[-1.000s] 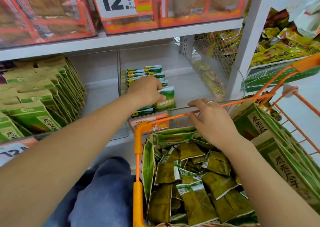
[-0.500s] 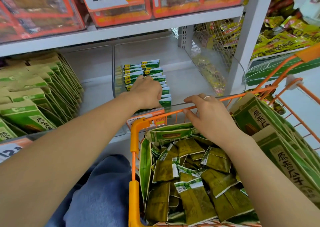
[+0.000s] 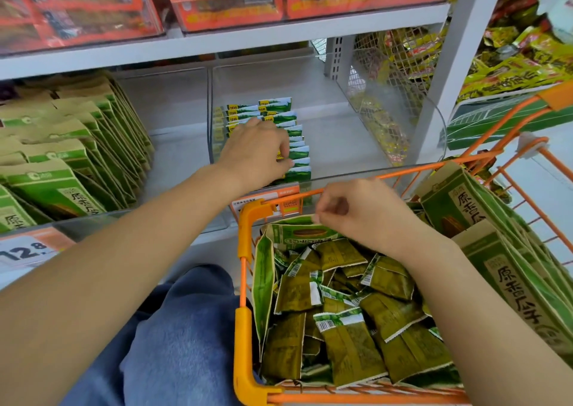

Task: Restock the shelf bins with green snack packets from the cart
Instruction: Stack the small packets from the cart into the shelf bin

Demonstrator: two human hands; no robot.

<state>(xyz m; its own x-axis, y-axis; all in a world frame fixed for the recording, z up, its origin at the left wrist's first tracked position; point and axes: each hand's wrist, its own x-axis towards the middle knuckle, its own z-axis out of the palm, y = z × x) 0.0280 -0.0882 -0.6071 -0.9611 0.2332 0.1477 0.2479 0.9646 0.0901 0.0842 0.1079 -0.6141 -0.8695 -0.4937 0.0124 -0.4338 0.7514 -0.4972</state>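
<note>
A clear shelf bin (image 3: 350,174) holds a row of green and white snack packets (image 3: 276,105) along its left side. My left hand (image 3: 255,152) lies over the near part of that row. Its fingers curl down over the packets and its thumb sits against the front ones. My right hand (image 3: 359,216) hovers over the front rim of the orange cart (image 3: 243,318), fingers curled in, with nothing seen in it. Loose olive-green packets (image 3: 350,343) fill an opened green carton (image 3: 263,281) in the cart.
Large green and tan bags (image 3: 508,281) stand along the cart's right side, and similar bags (image 3: 62,157) fill the bin on the left. Red boxes (image 3: 77,5) sit on the shelf above. A wire mesh divider (image 3: 390,73) and yellow packets (image 3: 514,67) are at the right. My knee (image 3: 173,328) is beside the cart.
My left hand set a packet at the front of the row, then slid back over it. My right hand's straight fingers left the cart rim and curled in.
</note>
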